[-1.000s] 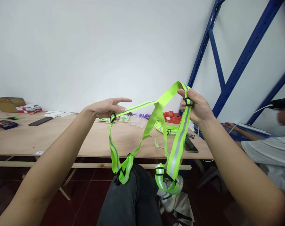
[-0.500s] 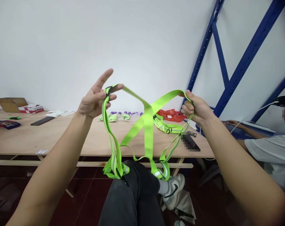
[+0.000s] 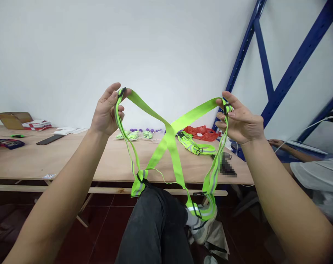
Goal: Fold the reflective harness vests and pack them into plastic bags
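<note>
I hold a neon-green reflective strap vest [image 3: 171, 141] up in front of me, above my knee. My left hand [image 3: 107, 112] pinches one shoulder loop at its black buckle. The other loop, at its own black slider, is pinched by my right hand [image 3: 239, 121]. The straps cross in the middle and hang down to my dark trousers [image 3: 155, 227] and shoe. Both hands are closed on the vest.
A plywood table [image 3: 59, 157] stands ahead with another green vest [image 3: 195, 146], folded green bundles [image 3: 134, 135], a red bag [image 3: 200, 132], a phone [image 3: 226, 165], a black remote [image 3: 49, 139] and a cardboard box [image 3: 11, 119]. Another person [image 3: 311, 172] sits at right by a blue rack [image 3: 265, 73].
Both hands rose and spread the vest wider; my left fingers closed round the buckle, and the lower loops lifted off my knee and hang straighter.
</note>
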`<move>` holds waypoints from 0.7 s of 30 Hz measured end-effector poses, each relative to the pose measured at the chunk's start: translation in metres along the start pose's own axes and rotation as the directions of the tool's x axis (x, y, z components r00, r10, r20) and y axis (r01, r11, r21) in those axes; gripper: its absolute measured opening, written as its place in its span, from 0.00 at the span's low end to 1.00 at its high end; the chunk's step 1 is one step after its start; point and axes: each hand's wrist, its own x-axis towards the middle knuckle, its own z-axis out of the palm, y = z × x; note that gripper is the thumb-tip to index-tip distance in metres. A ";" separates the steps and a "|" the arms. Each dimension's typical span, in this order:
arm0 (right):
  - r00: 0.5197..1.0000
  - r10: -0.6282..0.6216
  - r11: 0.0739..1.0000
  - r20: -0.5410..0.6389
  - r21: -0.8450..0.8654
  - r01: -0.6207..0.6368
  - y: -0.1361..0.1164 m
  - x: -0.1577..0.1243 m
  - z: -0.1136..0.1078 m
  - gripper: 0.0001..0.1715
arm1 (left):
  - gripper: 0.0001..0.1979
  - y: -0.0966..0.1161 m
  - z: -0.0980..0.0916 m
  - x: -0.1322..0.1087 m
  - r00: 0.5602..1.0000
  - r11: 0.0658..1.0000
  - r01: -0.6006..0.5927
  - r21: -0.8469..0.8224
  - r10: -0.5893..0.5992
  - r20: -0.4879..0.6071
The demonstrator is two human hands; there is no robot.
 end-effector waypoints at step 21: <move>0.991 0.123 0.991 -0.045 0.066 -0.120 0.113 0.113 -0.023 0.25 | 0.14 -0.099 -0.012 0.088 0.990 0.962 0.123 0.245 -0.137 0.041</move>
